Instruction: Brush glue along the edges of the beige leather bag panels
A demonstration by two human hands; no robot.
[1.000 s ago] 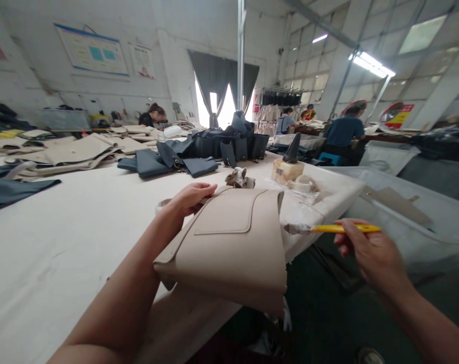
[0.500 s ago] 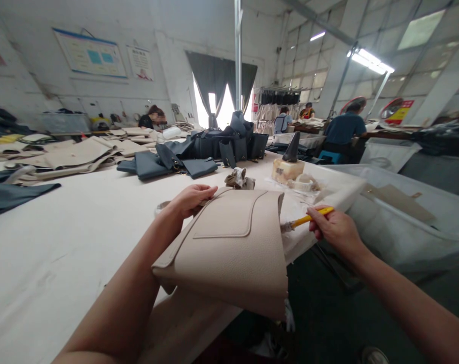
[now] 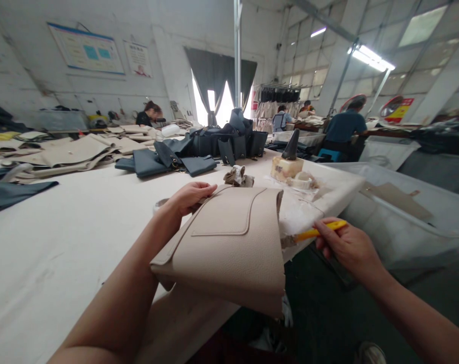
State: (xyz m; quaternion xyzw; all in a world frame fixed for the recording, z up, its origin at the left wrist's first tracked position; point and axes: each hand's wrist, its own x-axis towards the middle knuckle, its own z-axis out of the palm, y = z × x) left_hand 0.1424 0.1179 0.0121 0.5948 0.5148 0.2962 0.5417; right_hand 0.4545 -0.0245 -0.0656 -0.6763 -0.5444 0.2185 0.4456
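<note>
Over the near edge of the table (image 3: 81,232), one beige bag (image 3: 229,253) is held tilted, its curved side up and its ragged right edge toward the floor. Two hands are at work. The left hand (image 3: 193,197) grips the bag's far left edge, thumb on top, with some fingers hidden. The right hand (image 3: 347,245) is closed around the yellow handle of one brush (image 3: 313,234); the bristles reach the bag's right edge, though I cannot tell whether they touch it.

Beyond the bag lies one crumpled rag (image 3: 239,176). To its right, one stained block (image 3: 286,168) carries one black cone (image 3: 291,145), with one pale roll (image 3: 303,180) just beside it. Farther back, dark bags (image 3: 222,141) are heaped too closely to count. On the left, beige pieces (image 3: 74,151) overlap in stacks, again past counting.

Right of the table stands one large, clear bin (image 3: 404,227) with at least one beige panel (image 3: 400,199) inside. Four other people show in the background: one at the left (image 3: 148,116), three at the right. Two posters (image 3: 86,50) hang on the left wall, and one shoe (image 3: 369,353) shows on the floor below.
</note>
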